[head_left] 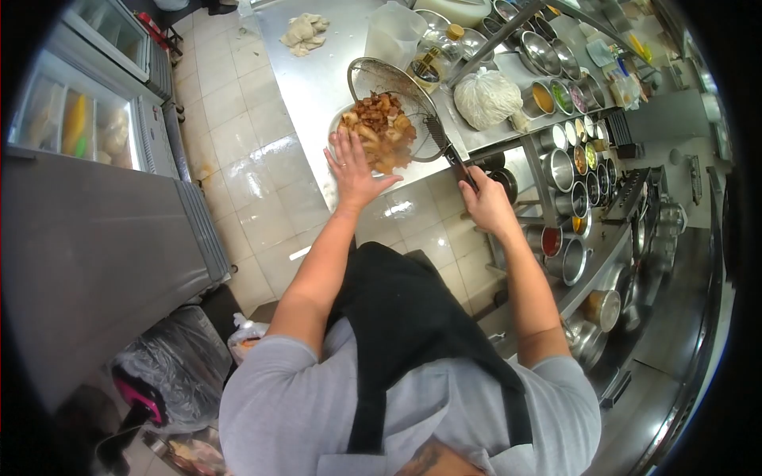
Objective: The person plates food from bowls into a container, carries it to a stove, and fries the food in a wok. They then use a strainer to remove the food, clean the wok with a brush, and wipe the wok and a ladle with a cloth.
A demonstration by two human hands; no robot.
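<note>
We see our left hand (355,170) spread flat, fingers wide, holding nothing; its fingertips touch the near rim of a bowl (340,120) that sits at the near edge of the steel tabletop (305,83). Our right hand (486,202) has its fingers wrapped tight around the dark handle (456,159) of a wire strainer (389,83). The strainer is tilted over the bowl, its mesh standing up behind a heap of browned fried pieces (379,127), which lie partly in the strainer and partly over the bowl. We cannot tell whether the strainer's rim touches the bowl.

Farther along the tabletop, toward its far edge, lies a crumpled cloth (303,32), well apart from the bowl. A clear plastic jug (393,32) stands just behind the strainer, and a white tied bag (486,99) lies to the right of it. Along the right side run rows of small steel pots (583,155) with coloured contents. A glass-fronted fridge (75,119) stands across the tiled floor (246,166) on the left. We wear a grey shirt and a black apron (405,317).
</note>
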